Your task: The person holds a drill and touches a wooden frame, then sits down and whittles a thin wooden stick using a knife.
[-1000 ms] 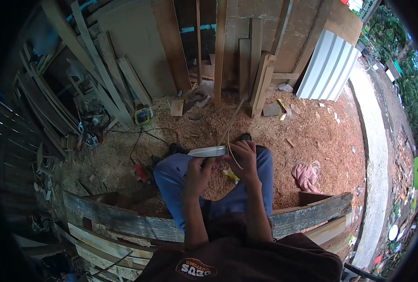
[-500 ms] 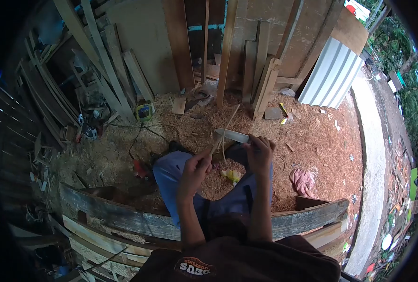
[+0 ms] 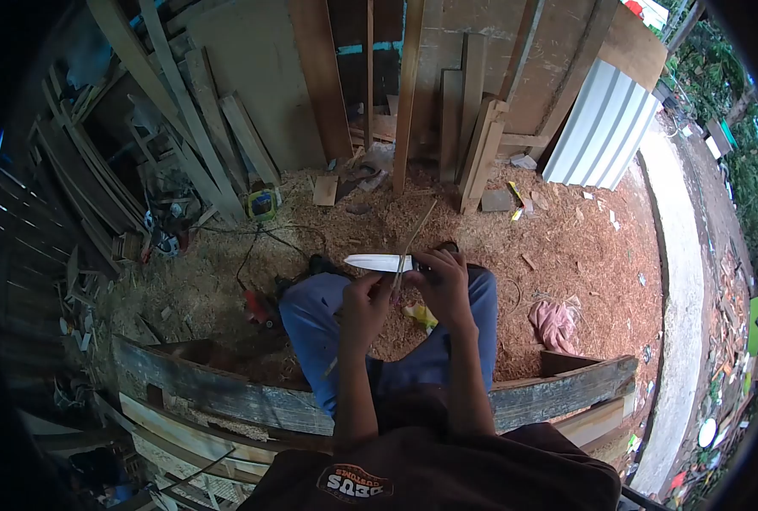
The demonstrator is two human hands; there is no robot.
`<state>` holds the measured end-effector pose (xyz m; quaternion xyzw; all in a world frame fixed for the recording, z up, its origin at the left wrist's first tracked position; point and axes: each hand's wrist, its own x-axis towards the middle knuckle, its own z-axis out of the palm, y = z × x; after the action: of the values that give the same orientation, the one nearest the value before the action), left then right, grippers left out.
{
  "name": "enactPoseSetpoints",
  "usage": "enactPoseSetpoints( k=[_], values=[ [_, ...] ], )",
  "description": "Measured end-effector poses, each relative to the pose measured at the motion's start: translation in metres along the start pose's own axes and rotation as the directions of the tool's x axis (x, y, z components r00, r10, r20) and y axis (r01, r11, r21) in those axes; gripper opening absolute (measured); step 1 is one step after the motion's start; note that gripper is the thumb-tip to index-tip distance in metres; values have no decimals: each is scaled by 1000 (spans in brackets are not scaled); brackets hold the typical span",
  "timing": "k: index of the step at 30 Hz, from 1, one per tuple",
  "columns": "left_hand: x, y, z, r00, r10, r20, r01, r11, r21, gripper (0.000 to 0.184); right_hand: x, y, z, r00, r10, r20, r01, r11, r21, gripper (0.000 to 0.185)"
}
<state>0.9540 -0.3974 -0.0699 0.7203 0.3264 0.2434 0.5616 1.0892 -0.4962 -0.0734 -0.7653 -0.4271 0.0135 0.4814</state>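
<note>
My right hand [image 3: 443, 281] is closed on the dark handle of a knife [image 3: 377, 262], whose bright blade points left above my knees. A thin pale strip [image 3: 419, 228] crosses the blade near the handle and slants up to the right. My left hand [image 3: 366, 305] is closed on the lower part of this strip, just below the blade. The two hands are close together. Where the strip meets the blade, my fingers partly hide it.
Planks [image 3: 481, 157] and a white corrugated sheet [image 3: 602, 123] lean ahead. Wood shavings cover the ground. A pink cloth [image 3: 555, 325] lies right, a red object [image 3: 258, 307] left. A weathered beam [image 3: 558, 392] runs across near me. A dark cord [image 3: 264, 228] lies front left.
Since half a second ago, my right hand with the knife has moved left and slightly down, towards my left hand. My left hand has shifted slightly right, and the blade now lies lower across the strip.
</note>
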Motion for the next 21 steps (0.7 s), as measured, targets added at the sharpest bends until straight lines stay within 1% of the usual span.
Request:
enactPoseSetpoints(
  k=[1,2,5,8,11,14,17,18,19,20,21],
  values=[
    [0,-4,2,1000,-15,4,15,998,-56,23,2,-4,1,998,-44,-40,44,999,-4,38],
    [0,-7,3,999,-31,9,31,993,-111,22,3,-6,-1,997,-61,-37,61,998,-6,40],
    [-1,15,-6,1000,-12,27,14,999,-51,21,4,-10,-5,990,-127,-67,121,989,-88,42],
    [-2,16,-2,1000,11,2,-11,999,-44,23,1,-6,1,974,-169,-151,155,983,-102,41],
    [-6,16,-3,998,-58,8,58,997,-56,27,2,1,-5,975,-141,-174,114,981,-157,40],
    [-6,26,-8,977,-193,91,201,976,-89,31,-1,4,-7,981,-131,-144,109,982,-154,39],
    [-8,8,-10,999,-8,32,11,994,-108,31,-1,8,-9,977,-152,-152,120,973,-198,37],
    [-12,5,-24,998,-59,-20,57,994,-98,31,-7,52,-1,954,-44,-295,-2,988,-154,35],
    [-18,3,-48,991,-111,-75,104,990,-92,31,-14,103,-4,903,68,-424,-117,989,-92,32],
    [-20,0,-68,979,-156,-132,146,986,-85,31,-14,113,-40,858,181,-482,-236,970,-56,29],
    [-16,-3,-80,974,-176,-143,156,977,-145,31,-7,111,-66,799,283,-531,-339,941,-9,26]
  ],
)
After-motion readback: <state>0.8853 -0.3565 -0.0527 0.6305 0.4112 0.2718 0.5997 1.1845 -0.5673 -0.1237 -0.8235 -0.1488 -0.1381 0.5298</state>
